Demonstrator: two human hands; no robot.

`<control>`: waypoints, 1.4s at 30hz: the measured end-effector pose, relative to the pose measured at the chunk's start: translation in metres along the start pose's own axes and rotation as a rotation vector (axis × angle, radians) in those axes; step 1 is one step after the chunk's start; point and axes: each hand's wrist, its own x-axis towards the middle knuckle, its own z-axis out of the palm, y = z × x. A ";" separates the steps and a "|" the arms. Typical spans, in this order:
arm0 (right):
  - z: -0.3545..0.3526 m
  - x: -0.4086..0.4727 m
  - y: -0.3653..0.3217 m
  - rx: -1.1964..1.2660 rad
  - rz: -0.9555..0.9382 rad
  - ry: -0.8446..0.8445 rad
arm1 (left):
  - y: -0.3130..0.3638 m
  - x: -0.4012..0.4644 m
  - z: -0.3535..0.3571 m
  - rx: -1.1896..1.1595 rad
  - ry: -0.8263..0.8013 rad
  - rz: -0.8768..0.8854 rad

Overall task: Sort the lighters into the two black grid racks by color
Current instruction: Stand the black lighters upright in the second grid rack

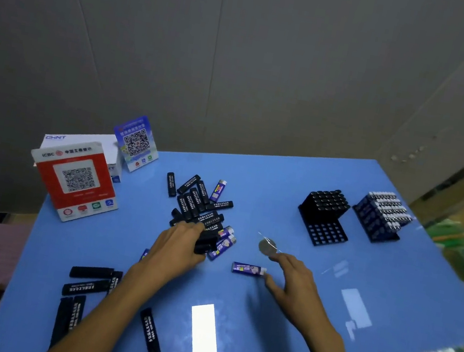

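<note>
On the glossy blue table (pixel 329 284), a single small blue printed plastic lighter (pixel 248 270) lay flat just beside the fingertips of the right hand (pixel 296 281), whose fingers were loosely spread and nothing was seen held, while the left hand (pixel 178 248) was curled over several black plastic lighters (pixel 207 241) at the near edge of the central heap. The lighters were judged light, rigid and rather slick, best pinched across the long sides at mid-body. What the left fingers enclosed was hidden, and the fill of the black grid rack (pixel 323 217) and the blue-filled rack (pixel 379 216) was hard to make out.
</note>
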 end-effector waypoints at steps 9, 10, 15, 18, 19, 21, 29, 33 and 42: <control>-0.049 -0.052 0.071 -0.041 0.123 0.048 | 0.100 0.015 0.027 -0.048 -0.020 0.118; -0.056 -0.058 0.082 -0.043 0.125 0.055 | 0.114 0.016 0.032 -0.056 -0.017 0.124; -0.094 -0.090 0.137 -0.052 0.126 0.070 | 0.185 0.015 0.064 -0.099 -0.008 0.133; -0.113 -0.108 0.172 -0.044 0.118 0.065 | 0.232 0.012 0.080 -0.110 -0.002 0.132; -0.118 -0.114 0.184 -0.043 0.116 0.060 | 0.245 0.011 0.085 -0.116 0.000 0.126; -0.126 -0.123 0.205 -0.048 0.115 0.044 | 0.269 0.007 0.093 -0.129 0.008 0.116; -0.150 -0.123 0.247 0.028 0.065 0.059 | 0.326 0.006 0.107 -0.132 0.021 0.090; -0.151 -0.101 0.255 0.049 0.025 -0.002 | 0.330 0.018 0.110 -0.119 0.028 0.050; -0.161 -0.017 0.269 0.052 -0.067 -0.096 | 0.314 0.069 0.113 -0.154 0.080 -0.081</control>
